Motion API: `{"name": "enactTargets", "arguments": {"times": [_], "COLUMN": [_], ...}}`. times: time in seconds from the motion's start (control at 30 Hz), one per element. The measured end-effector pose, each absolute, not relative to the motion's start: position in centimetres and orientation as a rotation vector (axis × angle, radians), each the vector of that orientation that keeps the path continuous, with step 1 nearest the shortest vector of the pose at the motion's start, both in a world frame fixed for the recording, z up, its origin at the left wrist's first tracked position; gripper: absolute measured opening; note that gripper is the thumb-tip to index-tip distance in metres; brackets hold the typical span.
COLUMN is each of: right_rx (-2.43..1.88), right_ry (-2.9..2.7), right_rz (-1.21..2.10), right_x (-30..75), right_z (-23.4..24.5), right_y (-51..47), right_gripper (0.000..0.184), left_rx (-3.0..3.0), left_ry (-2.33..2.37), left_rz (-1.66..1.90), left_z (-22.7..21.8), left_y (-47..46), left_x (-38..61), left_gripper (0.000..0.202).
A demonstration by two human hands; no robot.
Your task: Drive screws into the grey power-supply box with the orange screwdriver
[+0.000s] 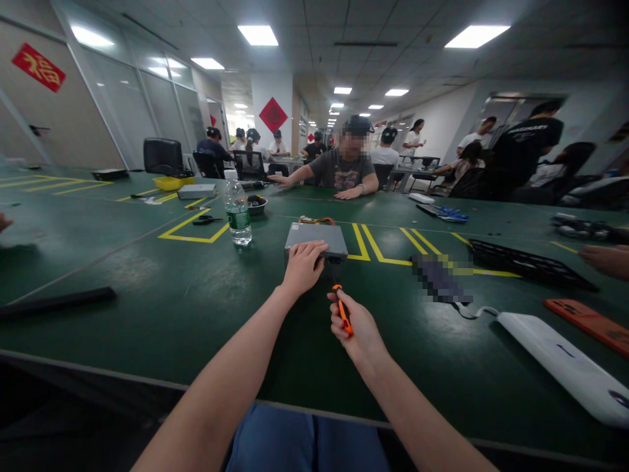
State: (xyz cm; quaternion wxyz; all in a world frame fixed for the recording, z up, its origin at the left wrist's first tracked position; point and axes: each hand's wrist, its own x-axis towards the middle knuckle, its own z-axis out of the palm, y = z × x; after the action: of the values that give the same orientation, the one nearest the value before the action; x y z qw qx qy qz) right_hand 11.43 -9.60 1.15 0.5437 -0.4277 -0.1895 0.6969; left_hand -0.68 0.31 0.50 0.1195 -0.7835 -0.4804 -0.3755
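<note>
A grey metal computer power supply (317, 237) sits on the green table in front of me, with coloured cables (319, 221) at its far side. My left hand (305, 263) grips its near left part, fingers over the top and thumb at the front face. Closed around an orange and black screwdriver (343, 311) is my right hand (358, 326), just below the box. The screwdriver's shaft points up to the front face near the socket; whether its tip touches a screw I cannot tell.
Left of the box stands a water bottle (238, 213), with a metal bowl (256, 204) behind it. A white power bank (560, 360), an orange phone (590, 321) and a black grille panel (531, 263) lie to the right. A black bar (59, 303) lies left. Across the table sits a person (344, 164).
</note>
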Motion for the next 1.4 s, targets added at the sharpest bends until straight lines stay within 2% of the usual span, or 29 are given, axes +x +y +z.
{"name": "enactTargets", "arguments": {"times": [0.6, 0.7, 0.87, 1.03, 1.13, 1.27, 1.4], "right_rx": [-1.075, -1.1, -1.161, -1.167, -1.137, -1.09, -1.108], "right_ry": [-0.525, -0.535, -0.557, -0.513, -0.472, -0.471, -0.547], "right_rz": [1.588, 1.513, 1.368, 1.408, 1.514, 1.595, 1.559], "right_x": [11.3, 11.0, 10.1, 9.5, 9.5, 9.1, 8.9], "right_z": [0.8, 1.2, 2.1, 3.2, 3.5, 3.4, 2.9], "right_y": [-9.5, -9.6, -9.7, -9.7, -9.6, -9.3, -9.3], "right_gripper": [0.014, 0.012, 0.022, 0.017, 0.016, 0.028, 0.021], "left_rx": [-2.298, -2.294, -2.29, -2.302, -2.31, -2.3, -2.277], "left_ry": [-1.416, -1.405, -1.404, -1.4, -1.369, -1.321, -1.325], "left_rz": [-1.112, -1.118, -1.127, -1.073, -0.99, -0.944, -0.966], "left_z": [0.5, 0.5, 0.4, 0.5, 0.4, 0.1, -0.2], "left_y": [0.4, 0.5, 0.4, 0.1, 0.1, 0.3, 0.6], "left_x": [-0.6, -0.6, -0.5, -0.4, -0.5, -0.6, -0.7], "left_gripper": [0.032, 0.032, 0.035, 0.04, 0.031, 0.011, 0.007]}}
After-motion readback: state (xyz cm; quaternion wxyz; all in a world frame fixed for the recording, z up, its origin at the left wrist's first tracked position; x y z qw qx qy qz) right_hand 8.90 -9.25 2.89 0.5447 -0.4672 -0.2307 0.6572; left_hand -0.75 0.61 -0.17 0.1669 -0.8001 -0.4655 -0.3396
